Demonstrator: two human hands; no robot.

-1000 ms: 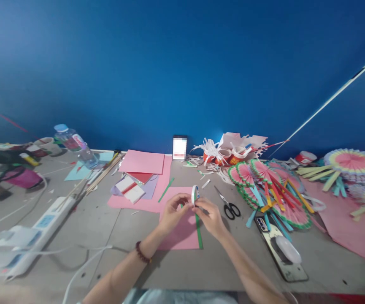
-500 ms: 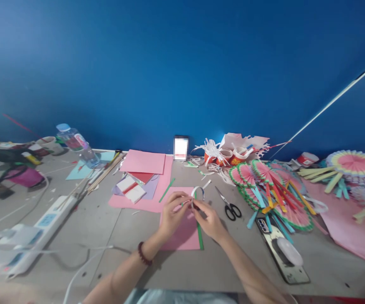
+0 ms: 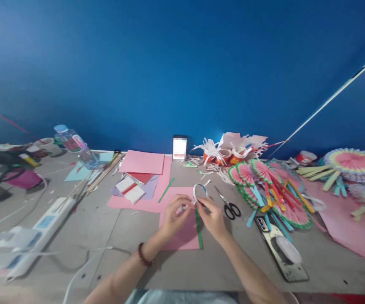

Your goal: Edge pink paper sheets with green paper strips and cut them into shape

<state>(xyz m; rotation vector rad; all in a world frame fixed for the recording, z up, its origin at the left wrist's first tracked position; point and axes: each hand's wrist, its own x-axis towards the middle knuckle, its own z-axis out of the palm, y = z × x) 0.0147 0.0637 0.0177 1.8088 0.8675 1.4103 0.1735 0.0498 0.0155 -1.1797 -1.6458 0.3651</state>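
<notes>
A roll of white tape (image 3: 195, 193) stands upright between my hands, above a pink paper sheet (image 3: 182, 234) with a green strip (image 3: 199, 230) along its right edge. My right hand (image 3: 212, 214) has its thumb and fingers closed on the tape roll's lower part. My left hand (image 3: 175, 213), just left of the roll, is pinched near its base; what it grips is too small to make out. Black-handled scissors (image 3: 232, 210) lie to the right of my right hand. Another green strip (image 3: 166, 190) lies behind my left hand.
Stacked papers (image 3: 144, 161) and wooden sticks (image 3: 104, 173) lie at the back left, near a bottle (image 3: 76, 143). A power strip (image 3: 41, 232) is further left. Paper fans (image 3: 266, 171) and a phone (image 3: 280, 249) lie right; red cups (image 3: 237, 155) stand behind.
The tape roll has shifted slightly right and turned. My right hand has moved a little right with it, and the fingertips of my two hands are slightly further apart.
</notes>
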